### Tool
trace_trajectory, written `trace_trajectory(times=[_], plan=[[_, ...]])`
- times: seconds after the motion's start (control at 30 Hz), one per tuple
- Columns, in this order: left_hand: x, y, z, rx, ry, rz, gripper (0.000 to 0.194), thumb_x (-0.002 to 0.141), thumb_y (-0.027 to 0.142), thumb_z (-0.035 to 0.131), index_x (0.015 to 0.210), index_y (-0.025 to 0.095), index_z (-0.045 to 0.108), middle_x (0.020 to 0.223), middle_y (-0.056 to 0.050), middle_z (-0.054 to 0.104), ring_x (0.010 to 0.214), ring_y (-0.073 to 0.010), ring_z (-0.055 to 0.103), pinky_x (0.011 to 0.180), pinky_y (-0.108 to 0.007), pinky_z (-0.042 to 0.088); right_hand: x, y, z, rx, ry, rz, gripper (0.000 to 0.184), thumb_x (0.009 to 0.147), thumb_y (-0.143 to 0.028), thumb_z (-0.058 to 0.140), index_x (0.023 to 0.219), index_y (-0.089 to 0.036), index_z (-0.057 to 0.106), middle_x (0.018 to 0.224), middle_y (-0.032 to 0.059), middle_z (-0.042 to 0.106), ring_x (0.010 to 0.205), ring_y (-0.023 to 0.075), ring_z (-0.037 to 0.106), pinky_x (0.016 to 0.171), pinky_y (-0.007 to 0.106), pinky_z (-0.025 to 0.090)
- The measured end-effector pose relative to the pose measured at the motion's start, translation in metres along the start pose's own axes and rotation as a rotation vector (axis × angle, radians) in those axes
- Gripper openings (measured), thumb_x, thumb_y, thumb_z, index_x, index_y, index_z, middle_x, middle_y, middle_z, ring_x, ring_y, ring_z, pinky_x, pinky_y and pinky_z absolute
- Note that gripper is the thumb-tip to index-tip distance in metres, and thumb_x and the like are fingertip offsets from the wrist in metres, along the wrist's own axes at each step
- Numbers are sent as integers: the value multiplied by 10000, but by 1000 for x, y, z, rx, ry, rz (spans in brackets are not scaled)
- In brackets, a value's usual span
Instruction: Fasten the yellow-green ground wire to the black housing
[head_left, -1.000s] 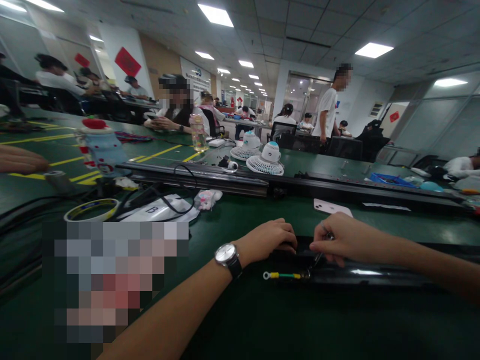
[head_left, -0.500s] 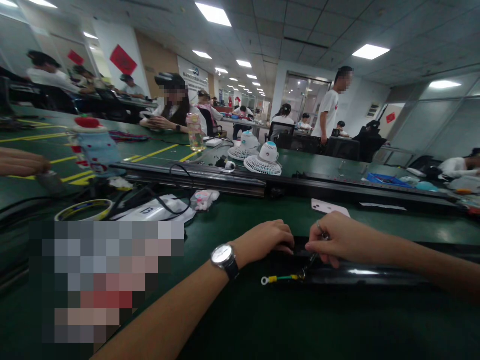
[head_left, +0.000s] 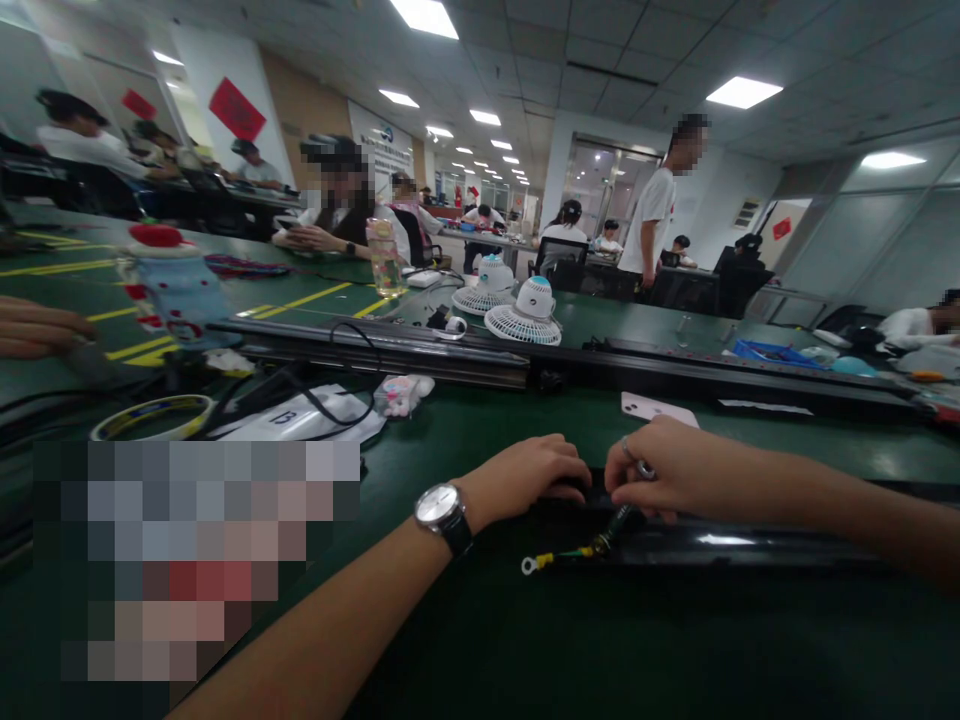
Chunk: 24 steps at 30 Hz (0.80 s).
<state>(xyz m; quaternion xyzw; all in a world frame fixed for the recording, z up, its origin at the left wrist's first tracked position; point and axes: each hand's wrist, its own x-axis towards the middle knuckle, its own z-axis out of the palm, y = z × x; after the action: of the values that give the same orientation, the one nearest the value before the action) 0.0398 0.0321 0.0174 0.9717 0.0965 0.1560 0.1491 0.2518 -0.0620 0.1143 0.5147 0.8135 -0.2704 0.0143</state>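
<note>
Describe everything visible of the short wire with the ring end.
The short wire is green, with yellow sleeves towards its ends and a pale, metal-looking ring at the left tip. It slants slightly up to the right, beside the black rail. The right hand holds a slim tool nearby; contact is unclear.

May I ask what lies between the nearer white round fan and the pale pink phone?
The head view shows a long black rail between fan and phone.
</note>
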Motion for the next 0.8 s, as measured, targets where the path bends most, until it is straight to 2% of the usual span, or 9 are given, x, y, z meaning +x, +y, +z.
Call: trace_trajectory(times=[0.2, 0.47, 0.63, 0.8], plan=[[2, -4, 4, -8, -3, 11, 143, 953, 318, 637, 985, 212, 728, 985, -46, 642, 978, -176, 558, 857, -290, 423, 8, -9, -7, -238, 32, -118, 113, 912, -247, 659, 912, -192, 758, 740, 3, 717, 610, 146, 632, 512, 229, 384], [1, -6, 4, -23, 13, 20, 104, 957, 266, 628, 989, 230, 720, 1005, -34, 647, 979, -178, 549, 865, -303, 411, 14, -43, -21, -429, -149, -187, 120, 932, -156, 655, 845, -144, 736, 703, 2, 672, 610, 137, 617, 540, 238, 355], [1, -8, 7, -24, 21, 19, 103, 952, 287, 637, 972, 220, 714, 1000, -32, 652, 967, -180, 540, 868, -311, 406, 10, -33, -15, -470, -111, -257, 82, 916, -122, 658, 902, -177, 718, 753, -5, 675, 661, 155, 626, 573, 249, 361], [1, -9, 9, -25, 11, 20, 102, 956, 264, 629, 932, 196, 701, 999, -39, 649, 956, -176, 535, 857, -307, 408, 4, -28, -7, -547, -77, -332, 96, 923, -114, 662, 861, -175, 703, 782, 14, 673, 691, 167, 620, 581, 263, 353]])
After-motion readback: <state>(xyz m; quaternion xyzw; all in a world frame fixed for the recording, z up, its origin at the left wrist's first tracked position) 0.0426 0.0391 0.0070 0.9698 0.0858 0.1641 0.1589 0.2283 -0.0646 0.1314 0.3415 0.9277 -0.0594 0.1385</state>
